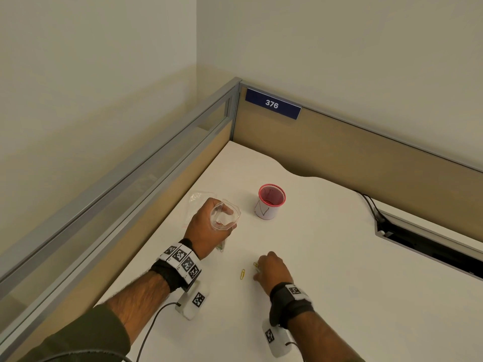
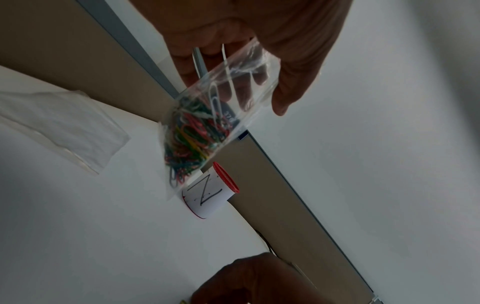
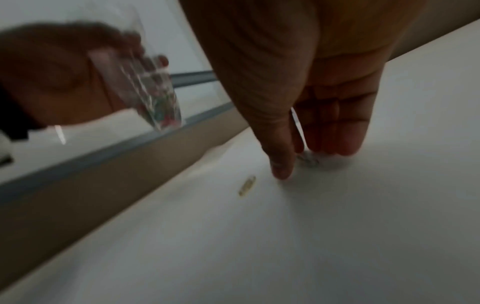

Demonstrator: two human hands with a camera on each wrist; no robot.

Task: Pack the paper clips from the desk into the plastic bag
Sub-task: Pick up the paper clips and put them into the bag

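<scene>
Left hand (image 1: pixel 206 228) raised above the white desk (image 1: pixel 339 270), fingers and thumb curled round the upper part of a clear plastic bag (image 2: pixel 207 123), holding its mouth open. Coloured paper clips (image 2: pixel 192 144) fill the hanging lower part of the bag. Right hand (image 1: pixel 271 270) lowered to the desk, fingers extended downward with tips at the surface beside a small clip (image 3: pixel 307 160); whether the clip is pinched cannot be told. 1 yellow paper clip (image 1: pixel 242 274) lies loose just left of this hand. A red-rimmed cup (image 1: pixel 270 201) stands behind; a second, flat bag (image 2: pixel 62 127) lies near the partition (image 1: pixel 339 147).
</scene>
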